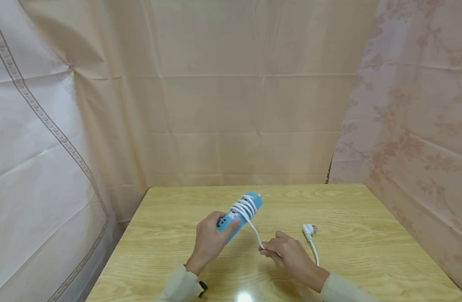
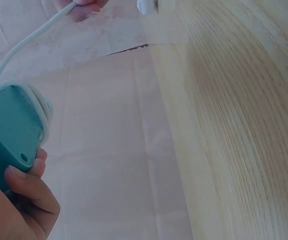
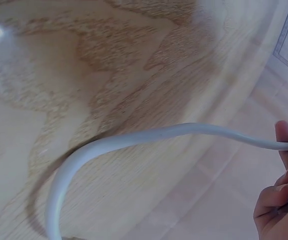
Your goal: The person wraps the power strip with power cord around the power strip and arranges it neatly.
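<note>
A blue power strip [image 1: 257, 201] is held tilted above the table, its sockets partly covered by several turns of white cord [image 1: 244, 208] around the far end. My left hand [image 1: 210, 238] grips the near end, thumb across the upper side. In the left wrist view the strip's plain underside [image 2: 11, 125] shows, with fingers curled at its edge. My right hand [image 1: 289, 255] pinches the cord a short way from the strip, and the stretch between is lightly bowed. Beyond that hand the cord [image 3: 133, 139] curves over the tabletop. Its white plug [image 1: 308, 230] lies to the right, prongs pointing right.
The wooden table [image 1: 170, 218] has a light grain and a bright reflection near the front. A beige cloth [image 1: 246, 105] hangs behind it, with a pale curtain [image 1: 34, 167] on the left and a floral one [image 1: 416, 126] on the right.
</note>
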`<state>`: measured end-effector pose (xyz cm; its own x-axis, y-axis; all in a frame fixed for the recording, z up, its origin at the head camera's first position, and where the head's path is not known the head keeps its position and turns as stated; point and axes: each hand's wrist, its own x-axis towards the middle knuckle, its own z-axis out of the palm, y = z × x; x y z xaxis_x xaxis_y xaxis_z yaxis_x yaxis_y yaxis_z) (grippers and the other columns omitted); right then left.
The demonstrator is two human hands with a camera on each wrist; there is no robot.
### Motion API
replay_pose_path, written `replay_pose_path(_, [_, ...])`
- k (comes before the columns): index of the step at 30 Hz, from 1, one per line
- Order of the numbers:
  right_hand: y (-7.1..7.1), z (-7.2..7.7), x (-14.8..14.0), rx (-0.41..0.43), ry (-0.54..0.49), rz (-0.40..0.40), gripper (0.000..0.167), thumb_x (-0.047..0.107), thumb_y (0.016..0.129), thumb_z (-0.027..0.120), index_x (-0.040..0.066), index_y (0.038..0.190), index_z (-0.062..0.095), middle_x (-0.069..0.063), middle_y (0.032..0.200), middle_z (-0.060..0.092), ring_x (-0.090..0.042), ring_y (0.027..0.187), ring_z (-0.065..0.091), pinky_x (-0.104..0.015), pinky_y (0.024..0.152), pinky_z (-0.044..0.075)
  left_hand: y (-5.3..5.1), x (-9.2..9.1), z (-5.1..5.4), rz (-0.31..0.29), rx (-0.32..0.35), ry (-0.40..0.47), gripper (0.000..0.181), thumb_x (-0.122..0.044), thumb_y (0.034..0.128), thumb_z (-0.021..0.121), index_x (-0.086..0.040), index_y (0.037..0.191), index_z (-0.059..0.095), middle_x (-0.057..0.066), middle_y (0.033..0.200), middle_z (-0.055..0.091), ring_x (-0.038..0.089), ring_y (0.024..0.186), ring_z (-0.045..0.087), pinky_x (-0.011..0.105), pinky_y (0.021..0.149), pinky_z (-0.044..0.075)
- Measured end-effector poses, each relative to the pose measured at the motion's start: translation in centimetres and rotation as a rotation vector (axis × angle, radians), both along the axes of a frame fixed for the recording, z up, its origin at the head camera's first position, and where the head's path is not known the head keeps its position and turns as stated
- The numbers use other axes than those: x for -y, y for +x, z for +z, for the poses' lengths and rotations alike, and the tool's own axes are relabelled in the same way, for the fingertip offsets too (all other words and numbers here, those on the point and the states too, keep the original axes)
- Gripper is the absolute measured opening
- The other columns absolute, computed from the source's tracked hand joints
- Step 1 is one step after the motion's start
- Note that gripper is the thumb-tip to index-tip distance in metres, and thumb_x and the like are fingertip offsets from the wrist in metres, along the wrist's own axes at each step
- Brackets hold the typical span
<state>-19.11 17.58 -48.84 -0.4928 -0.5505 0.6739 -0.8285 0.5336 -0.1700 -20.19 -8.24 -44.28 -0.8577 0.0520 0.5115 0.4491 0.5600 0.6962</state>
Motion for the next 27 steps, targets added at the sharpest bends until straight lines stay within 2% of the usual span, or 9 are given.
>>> replay_pose_path(3, [0.1,0.1,0.0,0.022,-0.003,0.001,0.007,0.017,0.083,0.082,0.018,0.09,0.081,0.016,0.084,0.074,0.004,0.066,0.036,-0.007,0.055,0.031,0.1,-0.1,-0.1,-0.022,0.012,0.017,0.04,-0.05,0.0936,0.073,-0.011,0.102,0.072,-0.004,0.092,0.068,0.006,0.073,0.06,0.026,0.061,0.049])
replay_pose_path(9, [0.3,-0.1,0.3,0.038,-0.018,0.006,0.009,0.016,0.082,0.083,0.018,0.091,0.082,0.014,0.084,0.075,0.004,0.067,0.037,-0.008,0.055,0.033,0.4,-0.4,-0.2,-0.085,0.093,0.057,0.042,-0.051,0.095,0.07,-0.01,0.105,0.072,-0.003,0.093,0.069,0.009,0.075,0.062,0.028,0.062,0.052])
replay_pose_path(18, [0.3,-0.6,0.4,0.106,-0.049,-0.001,0.018,0.008,0.081,0.082,0.015,0.098,0.082,0.009,0.089,0.077,0.005,0.067,0.036,-0.011,0.053,0.038,0.6,-0.4,-0.2,-0.253,0.217,0.122,0.041,-0.046,0.0987,0.068,-0.007,0.108,0.071,0.0,0.089,0.069,0.014,0.07,0.064,0.029,0.059,0.054])
replay_pose_path(23, [0.0,-0.8,0.3,0.059,-0.061,0.037,0.017,0.009,0.083,0.08,0.014,0.099,0.08,0.005,0.092,0.078,0.004,0.069,0.038,-0.009,0.057,0.038,0.8,-0.4,0.2,-0.365,0.276,0.158,0.033,-0.038,0.1017,0.066,-0.006,0.108,0.071,0.004,0.091,0.07,0.015,0.075,0.066,0.03,0.065,0.056])
replay_pose_path(27, [-0.2,-1.0,0.4,0.008,-0.059,0.057,0.014,0.011,0.084,0.08,0.014,0.097,0.08,0.007,0.093,0.078,0.003,0.069,0.04,-0.006,0.059,0.036,1.1,-0.5,0.3,-0.424,0.307,0.144,0.031,-0.036,0.1029,0.064,-0.007,0.11,0.071,0.003,0.094,0.071,0.014,0.077,0.067,0.03,0.067,0.057])
